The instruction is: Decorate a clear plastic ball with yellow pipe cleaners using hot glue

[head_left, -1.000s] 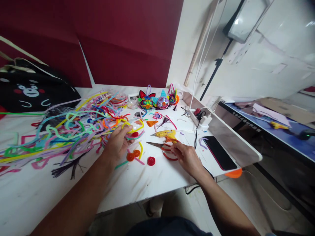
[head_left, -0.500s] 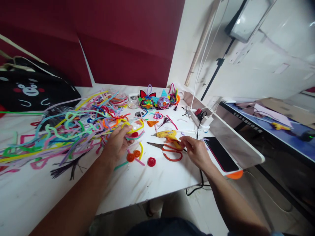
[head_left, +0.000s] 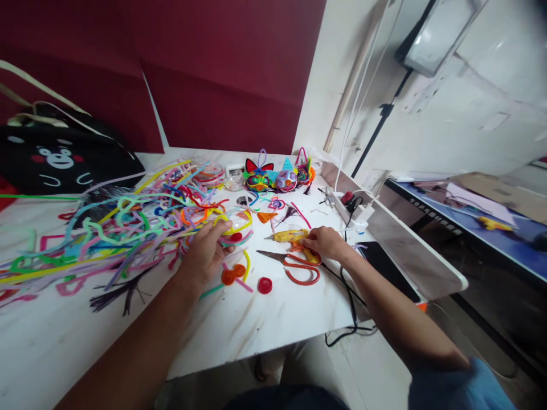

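Note:
My left hand is closed round a clear round plastic piece, edged with yellow and pink pipe cleaner and bearing a red coil. At the back end of a yellow hot glue gun, my right hand has its fingers closed on the body; the gun lies on its side, nozzle to the left. Orange-handled scissors lie partly open just in front of it. Nearer me are two orange coils, a red coil and loose pipe cleaner pieces.
Tangled pipe cleaners cover the table's left side. Several finished colourful ornaments stand at the back. To the right are a power strip, a black phone and a low side panel. A black cable hangs over the edge.
My right hand has moved forward and left from beside the scissors' handles onto the glue gun and closed on it. My left hand keeps its hold, while the view has shifted slightly.

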{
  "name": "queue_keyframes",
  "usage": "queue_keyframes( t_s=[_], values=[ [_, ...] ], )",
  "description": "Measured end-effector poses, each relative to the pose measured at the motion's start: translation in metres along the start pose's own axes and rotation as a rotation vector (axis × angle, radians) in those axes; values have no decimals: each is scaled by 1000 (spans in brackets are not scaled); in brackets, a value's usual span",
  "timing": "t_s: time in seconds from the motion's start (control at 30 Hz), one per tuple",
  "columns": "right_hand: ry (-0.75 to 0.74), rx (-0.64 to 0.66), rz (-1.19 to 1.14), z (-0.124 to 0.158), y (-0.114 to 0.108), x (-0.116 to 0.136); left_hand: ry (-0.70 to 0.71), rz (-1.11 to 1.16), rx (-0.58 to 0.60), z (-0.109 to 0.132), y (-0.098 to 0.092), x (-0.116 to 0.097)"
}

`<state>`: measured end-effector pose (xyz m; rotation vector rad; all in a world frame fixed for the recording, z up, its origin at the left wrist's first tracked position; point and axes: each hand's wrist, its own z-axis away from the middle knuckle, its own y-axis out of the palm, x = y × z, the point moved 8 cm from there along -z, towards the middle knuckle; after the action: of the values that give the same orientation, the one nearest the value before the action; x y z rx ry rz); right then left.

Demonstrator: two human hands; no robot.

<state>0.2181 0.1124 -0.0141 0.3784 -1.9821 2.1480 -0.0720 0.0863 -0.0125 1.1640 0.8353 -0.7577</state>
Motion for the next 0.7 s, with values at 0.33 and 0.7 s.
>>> queue_keyframes(
  t_s=[0.33, 0.7],
  values=[
    [99, 298, -283, -11, 19, -3, -23, -2, -8, -1, 0, 4],
    [169, 130, -460, 9, 17, -12, -31, 28, 35, -2, 1, 8]
  ],
)
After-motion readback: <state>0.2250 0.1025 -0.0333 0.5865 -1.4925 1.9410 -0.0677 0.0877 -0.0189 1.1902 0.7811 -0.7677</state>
